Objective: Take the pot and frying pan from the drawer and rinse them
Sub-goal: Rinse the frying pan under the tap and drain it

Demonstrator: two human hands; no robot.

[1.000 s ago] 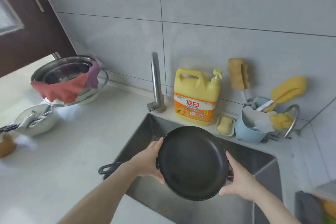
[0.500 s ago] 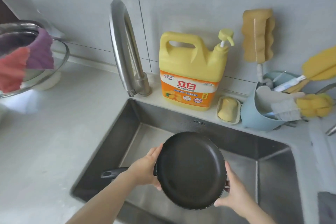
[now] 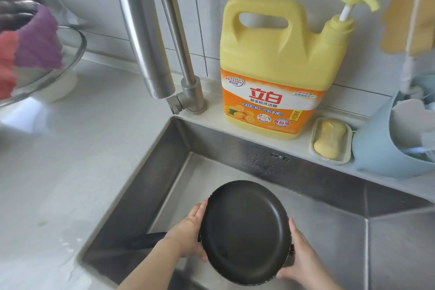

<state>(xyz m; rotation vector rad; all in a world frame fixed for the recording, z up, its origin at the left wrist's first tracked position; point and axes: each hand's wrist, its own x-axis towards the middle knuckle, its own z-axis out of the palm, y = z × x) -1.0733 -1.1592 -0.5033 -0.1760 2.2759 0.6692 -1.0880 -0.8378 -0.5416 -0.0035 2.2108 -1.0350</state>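
The round black non-stick frying pan (image 3: 244, 233) is being gripped at opposite rims by the left hand (image 3: 190, 235) and right hand (image 3: 299, 259) inside the stainless steel sink (image 3: 150, 186).

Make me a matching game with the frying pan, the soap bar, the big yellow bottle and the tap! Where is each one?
Things:
1. frying pan
2. soap bar
3. yellow bottle
4. tap

Places:
A. in a small dish on the ledge
B. at the sink's back left corner
C. held by both hands over the sink
D. between the tap and the soap dish

Pairs: 1-C, 2-A, 3-D, 4-B
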